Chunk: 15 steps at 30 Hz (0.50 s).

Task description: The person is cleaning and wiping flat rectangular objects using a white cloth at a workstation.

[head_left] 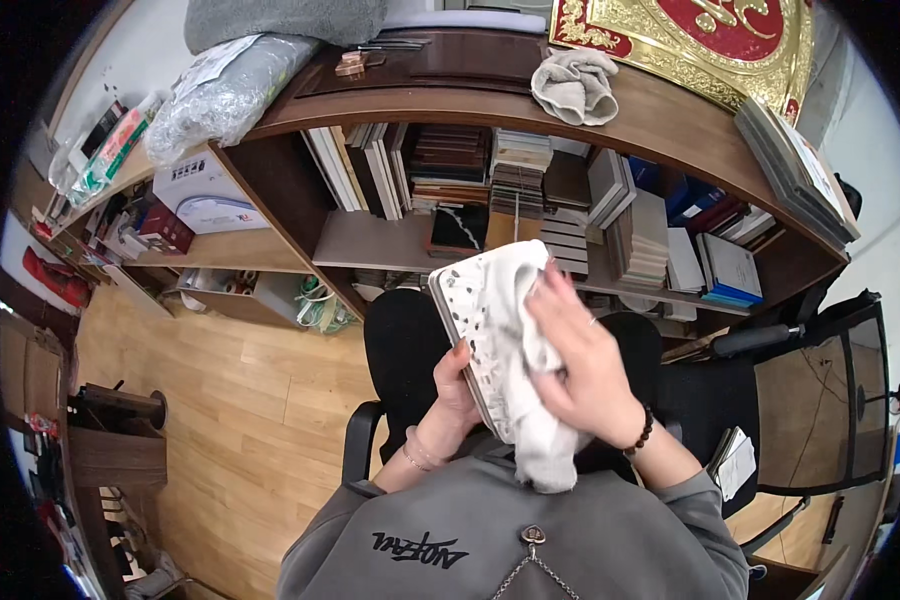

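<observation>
Over my lap I have a white slab (461, 296) with dark speckles, like a terrazzo sample, standing at a tilt. My left hand (454, 397) grips its left edge, the thumb on the near corner of the speckled face and the other fingers hidden behind. A white cloth (547, 450) lies bunched across the right part of that face, its lower end hanging toward my sweatshirt. My right hand (588, 375) holds the cloth against the slab, fingers pointing up and slightly smeared by motion.
Ahead stands a brown shelf unit (670, 155) filled with sample boards and binders. On its top lie a crumpled grey cloth (575, 86), a plastic-wrapped package (225, 95) and a gold-and-red plaque (710, 40). A black office chair (820, 385) stands at right. Coiled green cords (322, 305) lie at left.
</observation>
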Each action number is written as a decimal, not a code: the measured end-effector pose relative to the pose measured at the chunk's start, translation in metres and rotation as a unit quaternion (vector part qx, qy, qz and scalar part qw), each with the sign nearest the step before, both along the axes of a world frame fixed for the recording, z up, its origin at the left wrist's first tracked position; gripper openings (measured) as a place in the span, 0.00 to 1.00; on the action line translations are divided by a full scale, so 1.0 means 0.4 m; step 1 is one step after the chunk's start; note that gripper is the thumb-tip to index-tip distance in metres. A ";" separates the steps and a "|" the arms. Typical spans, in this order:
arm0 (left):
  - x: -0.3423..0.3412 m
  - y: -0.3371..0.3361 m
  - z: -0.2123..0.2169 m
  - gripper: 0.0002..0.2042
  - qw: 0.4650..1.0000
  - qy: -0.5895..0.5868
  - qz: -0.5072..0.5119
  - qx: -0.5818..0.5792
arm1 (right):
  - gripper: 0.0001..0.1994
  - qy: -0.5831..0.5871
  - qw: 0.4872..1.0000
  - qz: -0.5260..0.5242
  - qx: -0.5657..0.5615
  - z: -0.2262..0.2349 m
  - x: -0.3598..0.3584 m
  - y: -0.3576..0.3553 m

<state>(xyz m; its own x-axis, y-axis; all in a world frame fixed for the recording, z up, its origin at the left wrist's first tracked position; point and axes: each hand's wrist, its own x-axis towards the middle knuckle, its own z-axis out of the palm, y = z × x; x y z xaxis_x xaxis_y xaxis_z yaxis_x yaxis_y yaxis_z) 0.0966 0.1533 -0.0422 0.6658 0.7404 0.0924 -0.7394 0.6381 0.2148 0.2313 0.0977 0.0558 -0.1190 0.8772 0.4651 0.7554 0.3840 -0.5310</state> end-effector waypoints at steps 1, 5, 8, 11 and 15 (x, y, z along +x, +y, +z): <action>0.003 0.001 0.003 0.33 0.998 0.040 0.036 -0.028 | 0.26 -0.001 1.000 0.000 0.002 0.001 -0.001 -0.007; -0.025 0.024 -0.082 0.32 0.993 -0.097 -0.056 0.019 | 0.27 -0.115 0.987 0.109 -0.036 0.014 -0.002 -0.034; -0.031 0.022 -0.084 0.33 0.995 0.033 -0.066 0.061 | 0.26 -0.085 0.990 -0.099 0.057 0.041 0.045 0.040; -0.010 0.006 -0.055 0.35 0.992 0.095 -0.038 0.068 | 0.25 -0.032 0.999 0.004 0.006 0.017 -0.005 0.009; 0.002 -0.003 0.010 0.39 0.998 0.056 0.011 0.026 | 0.26 0.023 0.998 0.057 0.022 0.034 0.016 -0.004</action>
